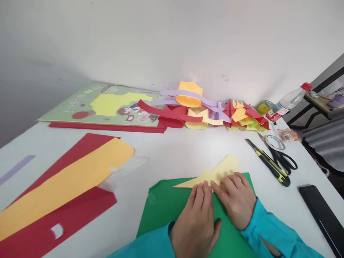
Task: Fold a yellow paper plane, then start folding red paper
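1. Paper (208, 176), pale yellow and folded to a long point, lies right of centre in the lower half of the frame, partly over the top edge of a green sheet (162, 204), which probably serves as a work surface.
2. Left hand (195, 220): straight fingers side by side, tips pressing the paper's near edge, thumb apart; it seems to be flattening a crease.
3. Right hand (238, 202): fingers spread over the paper's right part, apparently to steady it; whether it also pinches, I cannot tell. The hands are close together at the fingertips.
4. Cutter (268, 163) and scissors (281, 157) lie side by side at right, likely kept within reach but off the folding area.
5. Orange sheet (67, 186) crosses red paper (88, 211) at lower left, perhaps set aside as stock.
6. Folded pieces (247, 116) sit heaped near the wall (172, 43), upper right of centre, leaving room for the hands.
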Motion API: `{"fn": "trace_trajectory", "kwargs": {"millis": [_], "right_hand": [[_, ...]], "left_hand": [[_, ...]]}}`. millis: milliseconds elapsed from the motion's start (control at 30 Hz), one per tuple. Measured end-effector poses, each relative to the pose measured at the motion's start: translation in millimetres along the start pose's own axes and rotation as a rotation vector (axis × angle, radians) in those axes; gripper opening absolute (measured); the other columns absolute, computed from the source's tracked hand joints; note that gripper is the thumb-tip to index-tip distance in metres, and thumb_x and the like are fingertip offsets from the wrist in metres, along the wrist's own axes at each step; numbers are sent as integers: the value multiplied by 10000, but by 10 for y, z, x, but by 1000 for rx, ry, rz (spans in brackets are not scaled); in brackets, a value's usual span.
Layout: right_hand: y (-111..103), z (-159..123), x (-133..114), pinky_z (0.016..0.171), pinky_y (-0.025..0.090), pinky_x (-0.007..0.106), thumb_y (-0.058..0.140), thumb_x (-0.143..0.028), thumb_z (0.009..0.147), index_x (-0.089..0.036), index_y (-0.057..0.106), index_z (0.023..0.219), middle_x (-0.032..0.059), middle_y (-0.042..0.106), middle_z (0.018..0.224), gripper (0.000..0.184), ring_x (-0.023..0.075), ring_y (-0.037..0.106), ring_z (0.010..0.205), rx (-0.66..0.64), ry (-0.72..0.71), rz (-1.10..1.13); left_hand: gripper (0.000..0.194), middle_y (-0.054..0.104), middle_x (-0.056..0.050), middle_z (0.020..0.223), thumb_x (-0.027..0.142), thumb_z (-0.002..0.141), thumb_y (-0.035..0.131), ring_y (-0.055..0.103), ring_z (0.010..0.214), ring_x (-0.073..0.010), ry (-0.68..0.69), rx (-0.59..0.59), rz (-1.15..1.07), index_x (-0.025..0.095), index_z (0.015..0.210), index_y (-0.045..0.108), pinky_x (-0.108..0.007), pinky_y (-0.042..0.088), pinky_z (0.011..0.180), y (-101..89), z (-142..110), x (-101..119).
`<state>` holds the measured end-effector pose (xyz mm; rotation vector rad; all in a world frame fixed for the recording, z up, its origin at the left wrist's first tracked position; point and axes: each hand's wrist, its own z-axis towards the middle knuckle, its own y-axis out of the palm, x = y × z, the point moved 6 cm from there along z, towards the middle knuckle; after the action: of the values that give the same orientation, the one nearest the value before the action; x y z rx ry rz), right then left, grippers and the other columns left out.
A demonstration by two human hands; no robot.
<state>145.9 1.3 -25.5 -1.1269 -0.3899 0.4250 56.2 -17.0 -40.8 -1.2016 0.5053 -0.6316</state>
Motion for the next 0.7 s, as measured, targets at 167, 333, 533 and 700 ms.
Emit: {"fn": "trace_trajectory", "kwargs": {"millis": [167,333,533,700], "right_hand": [[39,21,-66,817,367,425,443,-178,861,-181,596,1111,78,597,856,294,228,463,827,-45,-17,3],[27,78,-116,797,376,402,421,-155,865,-158,611,1076,81,580,813,284,204,459,783,-64,-41,-21],[24,102,-140,773,370,394,442,-138,849,-139,632,1014,74,569,791,251,203,458,762,-31,-61,-42],[32,137,-157,776,361,410,460,-124,811,-120,633,991,76,563,786,250,204,445,747,-53,-46,-51]], "left_hand": [[559,568,-231,1164,369,791,417,504,1085,-355,-27,-17,-49,-21,1175,529,-468,390,916,10,6,24],[556,569,-236,1147,386,820,442,485,1092,-339,-80,13,-110,-18,1199,496,-476,383,920,26,1,3],[439,552,-213,1180,324,873,379,481,1124,-330,-96,-9,-54,51,1187,524,-483,393,915,56,-51,-97],[449,555,-218,1172,361,870,385,502,1108,-331,-133,19,-32,85,1196,520,-475,420,890,63,-97,-129]]}}
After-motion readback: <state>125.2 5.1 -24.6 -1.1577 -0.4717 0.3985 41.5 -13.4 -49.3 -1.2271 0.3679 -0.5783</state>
